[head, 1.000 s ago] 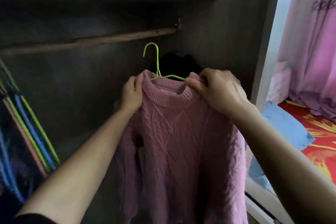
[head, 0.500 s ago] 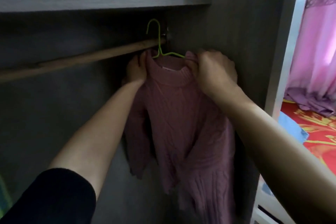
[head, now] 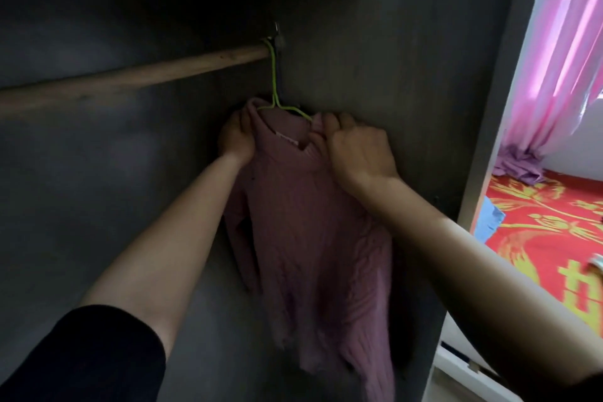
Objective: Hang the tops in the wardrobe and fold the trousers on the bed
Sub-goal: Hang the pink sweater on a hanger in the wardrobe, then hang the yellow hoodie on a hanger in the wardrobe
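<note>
hooked thin green wire hanger (head: pixel 275 85) onto brown wooden rod (head: pixel 130 75), far right end, wasn't on a sec ago | pink cable-knit sweater (head: pixel 313 222) now dangling inside grey wardrobe (head: pixel 408 75) | still pinching neckline with left hand (head: pixel 236 137) + right hand (head: pixel 355 147) | prob fine to let go

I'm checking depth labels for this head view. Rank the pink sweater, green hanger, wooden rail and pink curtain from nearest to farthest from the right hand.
1. The pink sweater: the right hand grips its collar.
2. The green hanger: just up and left, its arms inside the collar.
3. The wooden rail: above, running off to the left.
4. The pink curtain: far right, across the room.
</note>
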The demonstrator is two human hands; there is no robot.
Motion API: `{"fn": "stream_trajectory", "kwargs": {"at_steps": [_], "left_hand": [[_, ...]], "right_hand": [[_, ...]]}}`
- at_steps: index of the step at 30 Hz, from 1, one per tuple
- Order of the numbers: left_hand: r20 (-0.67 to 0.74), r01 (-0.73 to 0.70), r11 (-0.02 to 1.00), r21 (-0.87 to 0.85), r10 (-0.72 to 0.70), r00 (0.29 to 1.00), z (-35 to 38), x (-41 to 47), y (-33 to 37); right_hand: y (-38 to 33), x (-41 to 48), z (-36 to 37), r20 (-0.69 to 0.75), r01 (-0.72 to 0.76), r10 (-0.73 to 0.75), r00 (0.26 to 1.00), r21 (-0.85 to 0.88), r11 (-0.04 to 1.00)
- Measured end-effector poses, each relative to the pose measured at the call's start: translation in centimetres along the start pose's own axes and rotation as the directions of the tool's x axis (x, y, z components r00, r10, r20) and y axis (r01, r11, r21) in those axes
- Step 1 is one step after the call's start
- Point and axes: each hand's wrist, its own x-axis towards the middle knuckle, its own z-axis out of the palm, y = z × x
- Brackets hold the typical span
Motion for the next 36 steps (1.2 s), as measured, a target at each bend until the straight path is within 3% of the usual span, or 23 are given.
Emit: {"fn": "stream_trajectory", "kwargs": {"at_steps": [2,6,8,11,14,16,22,27,32,36], "left_hand": [[-0.011,-0.042,0.999,0.020,0.042,0.999,-0.4,-1.8,-0.5],[-0.022,-0.091,0.990,-0.106,0.089,0.996,0.1,-9.3,-1.6],[-0.053,-0.111,0.992,-0.053,0.109,0.993,0.4,-13.8,-2.4],[-0.084,-0.179,0.980,0.088,0.187,0.979,0.8,-20.2,-4.4],[-0.021,-0.196,0.961,0.193,0.204,0.979,0.6,-25.3,-6.6],[0.023,-0.227,0.936,0.268,0.230,0.973,0.0,-27.7,-7.9],[0.189,-0.324,0.886,0.333,0.274,0.943,0.3,-35.6,-9.8],[0.354,-0.368,0.892,0.262,0.266,0.897,1.4,-43.8,-8.0],[0.400,-0.426,0.883,0.198,0.324,0.857,1.8,-48.0,-2.9],[0.420,-0.501,0.864,0.037,0.442,0.793,4.2,-53.3,4.3]], "right_hand": [[-0.4,-1.0,0.4,-0.016,-0.013,0.014,1.000,0.025,1.000],[-0.4,-5.0,2.1,-0.188,0.038,-0.022,0.982,0.083,0.996],[-0.4,-8.2,3.4,-0.183,0.049,-0.038,0.982,0.058,0.997],[-0.6,-13.8,5.3,-0.060,0.072,-0.074,0.995,-0.027,0.997],[-1.0,-19.4,5.9,0.208,0.062,-0.051,0.977,-0.045,0.997],[-1.4,-22.8,5.4,0.306,0.005,0.003,0.952,-0.028,1.000],[-1.7,-35.0,3.4,0.357,-0.140,0.134,0.925,-0.010,0.990],[-1.2,-44.5,0.6,0.505,-0.345,0.319,0.802,-0.045,0.938],[1.8,-50.5,-4.1,0.461,-0.534,0.523,0.717,-0.119,0.837],[5.9,-56.0,-10.1,0.377,-0.653,0.658,0.652,-0.163,0.740]]}}
